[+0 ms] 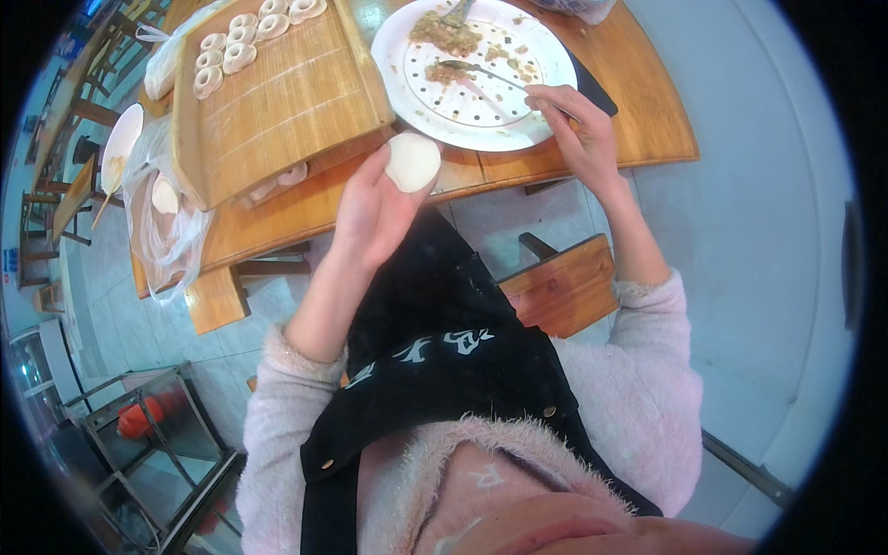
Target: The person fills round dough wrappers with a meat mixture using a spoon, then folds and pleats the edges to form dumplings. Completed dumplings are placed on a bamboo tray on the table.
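Note:
A round, flat dough wrapper (414, 163) lies on the fingers of my left hand (371, 208), with the thumb at its edge. My right hand (583, 128) grips the handle of a metal spoon (496, 75), whose tip rests in a small heap of minced filling (447, 71). Beneath it is a wide white plate (485, 139) with a perforated inner disc. A larger mound of filling (444, 35) sits toward its far side, with another utensil (458, 12) stuck in it.
Left of the plate, a wooden tray (291, 104) bears several folded dumplings (239, 57) at its far end; more show beneath it. A plastic bag (163, 215) with dough inside hangs by the left table edge. A wooden stool (562, 284) stands below the table (638, 132).

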Demonstrator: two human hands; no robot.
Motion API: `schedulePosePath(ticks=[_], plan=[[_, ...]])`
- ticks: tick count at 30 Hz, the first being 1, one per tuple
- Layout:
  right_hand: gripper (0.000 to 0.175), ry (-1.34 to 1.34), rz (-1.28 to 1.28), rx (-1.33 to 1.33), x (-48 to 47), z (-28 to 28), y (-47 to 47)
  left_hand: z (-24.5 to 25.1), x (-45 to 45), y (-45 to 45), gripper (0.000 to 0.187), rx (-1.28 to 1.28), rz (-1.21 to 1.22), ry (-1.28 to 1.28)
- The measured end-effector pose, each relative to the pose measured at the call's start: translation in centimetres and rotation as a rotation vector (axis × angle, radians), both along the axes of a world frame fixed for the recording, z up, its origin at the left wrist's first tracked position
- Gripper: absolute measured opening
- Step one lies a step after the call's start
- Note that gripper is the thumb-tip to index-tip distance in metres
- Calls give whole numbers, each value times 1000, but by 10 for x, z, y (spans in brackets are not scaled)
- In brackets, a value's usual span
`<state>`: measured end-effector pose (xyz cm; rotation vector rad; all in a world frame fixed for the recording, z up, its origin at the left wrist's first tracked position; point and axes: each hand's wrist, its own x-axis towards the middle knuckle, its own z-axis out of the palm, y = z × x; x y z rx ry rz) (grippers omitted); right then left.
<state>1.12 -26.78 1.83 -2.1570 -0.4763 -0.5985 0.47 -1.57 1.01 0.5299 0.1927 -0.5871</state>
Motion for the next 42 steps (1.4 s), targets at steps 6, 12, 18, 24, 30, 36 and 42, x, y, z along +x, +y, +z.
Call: schedulePosePath(ticks=[6, 12, 18, 24, 30, 36, 42], plan=[[19, 150, 51, 231, -8, -7, 5, 0, 4, 0, 40, 35, 15, -4], [24, 342, 61, 366, -22, -3, 8, 2, 8, -2, 40, 39, 16, 0], [24, 362, 14, 383, -24, 2, 20, 0, 14, -2, 40, -21, 6, -13], [24, 390, 38, 492, -27, 0, 28, 2, 17, -1, 39, -16, 33, -17], [26, 528, 1, 607, -26, 2, 27, 5, 16, -1, 38, -21, 44, -11], [29, 722, -9, 821, -19, 8, 28, 8, 16, -1, 36, 9, 63, 4], [27, 741, -27, 1009, -17, 7, 19, 8, 7, 3, 34, -23, 64, 63]])
